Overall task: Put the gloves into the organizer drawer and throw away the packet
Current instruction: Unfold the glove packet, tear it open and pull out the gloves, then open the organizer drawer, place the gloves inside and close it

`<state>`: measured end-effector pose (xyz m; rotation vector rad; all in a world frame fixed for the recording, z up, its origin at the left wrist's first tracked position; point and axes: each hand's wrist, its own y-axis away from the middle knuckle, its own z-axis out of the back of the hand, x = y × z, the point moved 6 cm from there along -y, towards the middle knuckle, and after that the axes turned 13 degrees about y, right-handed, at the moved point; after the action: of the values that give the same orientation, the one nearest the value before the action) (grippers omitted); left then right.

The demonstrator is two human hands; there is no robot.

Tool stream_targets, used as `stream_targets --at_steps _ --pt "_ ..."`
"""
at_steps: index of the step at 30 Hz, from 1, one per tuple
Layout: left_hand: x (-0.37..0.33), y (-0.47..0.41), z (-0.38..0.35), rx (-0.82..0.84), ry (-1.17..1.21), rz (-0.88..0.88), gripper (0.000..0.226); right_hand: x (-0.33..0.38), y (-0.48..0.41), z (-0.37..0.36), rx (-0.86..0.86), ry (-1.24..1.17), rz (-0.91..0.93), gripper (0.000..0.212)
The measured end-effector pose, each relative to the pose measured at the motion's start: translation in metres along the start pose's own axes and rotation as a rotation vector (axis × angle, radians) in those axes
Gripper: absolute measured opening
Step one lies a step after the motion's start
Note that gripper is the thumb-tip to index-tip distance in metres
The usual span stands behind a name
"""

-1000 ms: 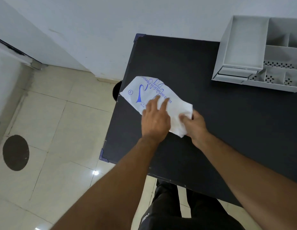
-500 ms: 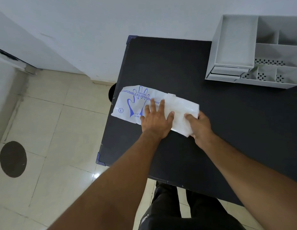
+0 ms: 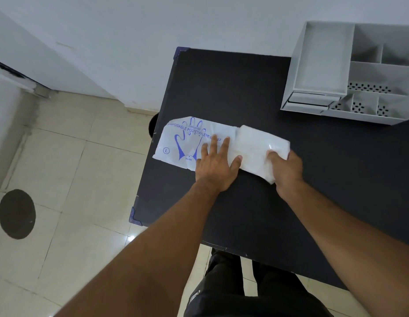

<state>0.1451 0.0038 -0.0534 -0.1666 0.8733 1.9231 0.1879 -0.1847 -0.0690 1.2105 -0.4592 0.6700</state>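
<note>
A white plastic packet point(image 3: 183, 143) with blue glove print lies flat at the left edge of the black table point(image 3: 256, 92). A stack of translucent white gloves point(image 3: 256, 145) sticks out of its right end. My left hand point(image 3: 216, 165) presses flat on the packet, fingers spread. The right end of the glove stack is pinched in my right hand point(image 3: 286, 170). The white organizer point(image 3: 322, 58) stands at the back right, its small drawer point(image 3: 311, 100) at the lower left front looking closed.
A dark round bin rim point(image 3: 153, 126) peeks out under the table's left edge. Tiled floor lies to the left, with a dark round patch point(image 3: 17, 213). A white wall runs behind the table.
The glove stack has slid further right out of the packet, pulled by my right hand. My left hand has stayed pressed on the packet, which now lies flatter.
</note>
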Motion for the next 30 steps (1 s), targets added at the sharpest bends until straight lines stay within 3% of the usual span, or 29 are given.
stream_targets --at_steps 5,13,15,17,19,21,25,30 --pt "0.002 0.003 -0.003 -0.016 0.026 -0.019 0.077 0.006 0.003 0.011 -0.073 -0.068 0.033 0.023" --pt "-0.008 0.006 0.003 -0.11 0.079 -0.102 0.075 0.031 0.01 0.011 -0.01 -0.125 0.09 0.026" --pt "-0.018 0.009 0.012 -0.197 0.217 -0.141 0.068 0.037 0.014 0.01 -0.011 -0.164 0.102 0.029" --pt "-0.026 0.01 0.021 -0.223 0.572 -0.021 0.058 0.043 0.018 0.011 -0.011 -0.211 0.104 0.031" --pt "-0.031 0.007 0.019 -0.101 1.083 0.242 0.048 0.048 0.02 0.012 -0.004 -0.25 0.107 0.032" --pt "-0.043 0.007 0.016 0.068 1.368 0.393 0.04 0.053 0.024 0.014 0.011 -0.269 0.11 0.033" --pt "-0.068 0.011 0.017 0.216 1.437 0.374 0.024 0.064 0.03 0.024 0.071 -0.281 0.133 0.039" --pt "-0.094 0.017 0.031 0.192 1.396 0.283 0.019 0.074 0.038 0.048 0.237 -0.272 0.102 0.034"
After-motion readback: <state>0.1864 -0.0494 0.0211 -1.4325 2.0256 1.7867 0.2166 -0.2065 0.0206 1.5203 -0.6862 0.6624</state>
